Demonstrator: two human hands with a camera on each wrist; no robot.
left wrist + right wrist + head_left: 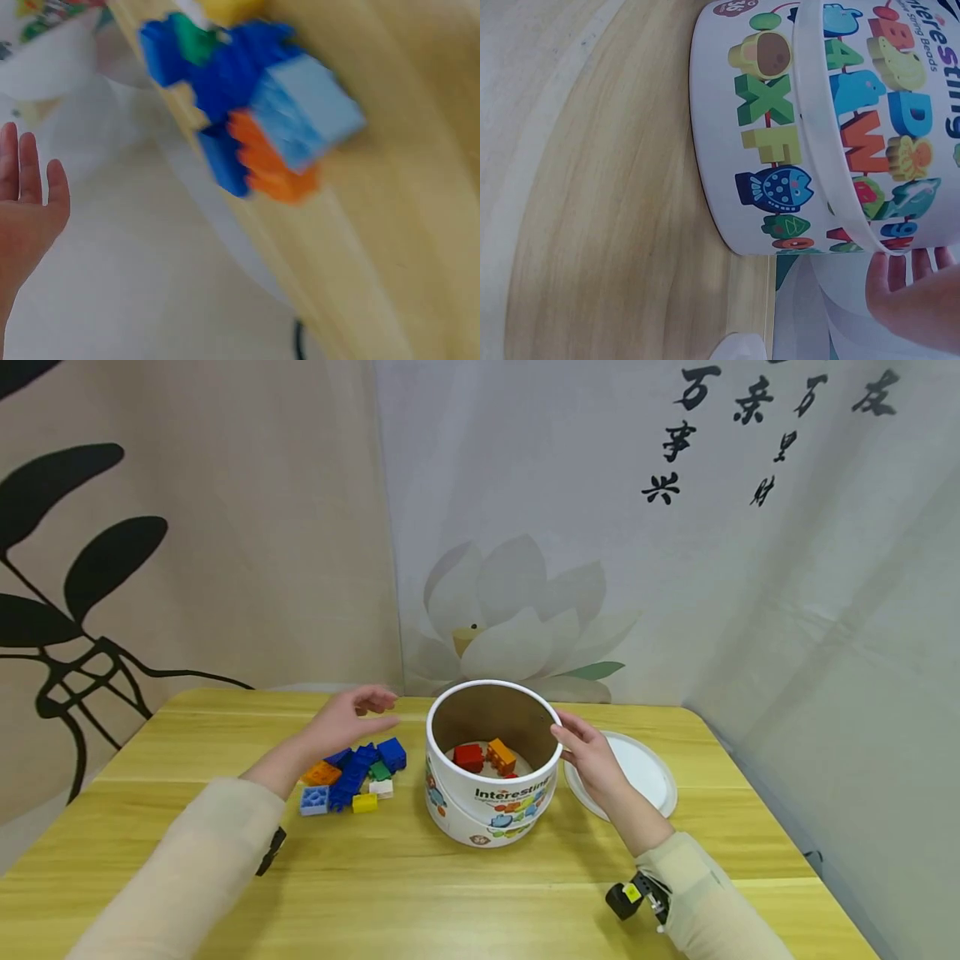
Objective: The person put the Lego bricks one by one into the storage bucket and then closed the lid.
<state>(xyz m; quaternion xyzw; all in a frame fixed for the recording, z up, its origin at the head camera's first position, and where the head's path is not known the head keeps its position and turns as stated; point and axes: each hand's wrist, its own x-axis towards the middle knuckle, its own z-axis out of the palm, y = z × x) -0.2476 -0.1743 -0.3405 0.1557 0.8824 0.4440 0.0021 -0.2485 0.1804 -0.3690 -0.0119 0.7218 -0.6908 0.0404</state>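
A white round bucket (491, 814) printed with colourful pictures stands upright on the table, its top uncovered. Inside lie a red toy brick (468, 757) and an orange toy brick (501, 755). My right hand (596, 764) holds the bucket by its right side, fingertips right at the rim; in the right wrist view its fingers (898, 271) meet the printed wall. My left hand (347, 720), fingers loosely extended, is raised over the far side of a pile of bricks with nothing in it. Blue (352, 777), orange (322, 773), light blue (315, 800) and yellow bricks (365, 802) make up the pile.
A white round lid (645, 774) lies flat on the table, right of the bucket and partly behind the right arm. The wooden table (450, 902) ends at a printed cloth backdrop (525, 510). Cloth also borders the right side.
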